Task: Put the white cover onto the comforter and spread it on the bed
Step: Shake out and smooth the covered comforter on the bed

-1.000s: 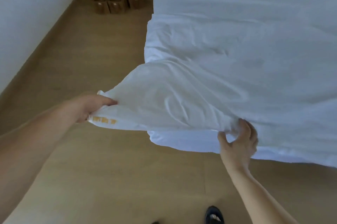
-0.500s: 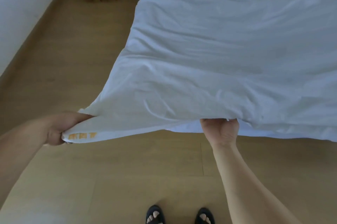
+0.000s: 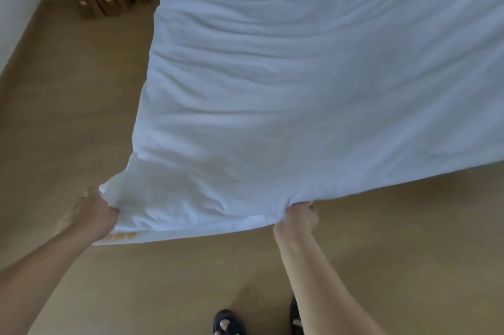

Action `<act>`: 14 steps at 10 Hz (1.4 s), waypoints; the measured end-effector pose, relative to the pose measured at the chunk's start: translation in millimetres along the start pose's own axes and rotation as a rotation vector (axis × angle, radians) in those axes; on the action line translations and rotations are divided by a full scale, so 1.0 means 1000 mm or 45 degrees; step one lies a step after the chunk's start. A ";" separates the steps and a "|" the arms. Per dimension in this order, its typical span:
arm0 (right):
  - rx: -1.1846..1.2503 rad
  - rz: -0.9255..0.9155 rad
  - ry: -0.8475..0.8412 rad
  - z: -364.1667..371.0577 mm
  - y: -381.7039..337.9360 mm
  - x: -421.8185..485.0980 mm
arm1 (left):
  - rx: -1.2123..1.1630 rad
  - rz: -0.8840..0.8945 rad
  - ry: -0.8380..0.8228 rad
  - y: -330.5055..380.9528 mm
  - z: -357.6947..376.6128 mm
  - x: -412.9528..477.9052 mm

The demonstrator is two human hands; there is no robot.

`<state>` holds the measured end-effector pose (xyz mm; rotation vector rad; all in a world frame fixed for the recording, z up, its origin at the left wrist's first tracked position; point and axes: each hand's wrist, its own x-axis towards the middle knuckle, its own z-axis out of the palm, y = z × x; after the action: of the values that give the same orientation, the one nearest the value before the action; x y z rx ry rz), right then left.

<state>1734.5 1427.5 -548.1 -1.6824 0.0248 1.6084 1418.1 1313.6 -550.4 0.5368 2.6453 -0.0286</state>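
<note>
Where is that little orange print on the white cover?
In the head view, the orange print is at the lower-left corner of the white cover, beside the left hand gripping that corner.

Colours on our list: bedding, floor, boxes, footwear, wall.
We enter the white cover as plain white, bluish in its creases, with an orange marking at one corner; the floor tan; the boxes brown with pale labels; the sandals black; the wall white.
</note>
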 end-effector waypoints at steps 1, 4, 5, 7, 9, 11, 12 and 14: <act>-0.063 0.004 0.047 -0.006 0.017 0.029 | 0.246 0.453 0.156 0.077 0.016 -0.022; -0.084 -0.042 0.034 -0.015 0.033 0.058 | 0.950 1.778 0.047 0.319 0.108 -0.201; -0.126 -0.053 -0.020 -0.019 0.036 0.067 | 1.214 1.717 0.289 0.342 0.145 -0.200; -0.019 0.059 -0.327 -0.055 0.008 0.106 | 0.175 1.508 -0.315 0.371 0.109 -0.147; 0.146 -0.085 -0.246 -0.050 -0.067 0.170 | 0.028 1.336 -0.612 0.381 0.100 -0.135; 0.256 0.005 -0.272 -0.037 -0.103 0.215 | -0.116 1.086 -0.741 0.386 0.100 -0.129; 0.205 -0.047 -0.354 -0.031 -0.101 0.215 | -0.214 1.009 -0.720 0.390 0.098 -0.129; 0.512 -0.067 -0.073 -0.056 -0.078 0.191 | -0.328 1.041 -0.569 0.391 0.099 -0.128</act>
<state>1858.7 1544.8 -676.7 -1.3166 0.2563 1.4943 1712.3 1617.9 -560.1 1.2948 1.8095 0.3840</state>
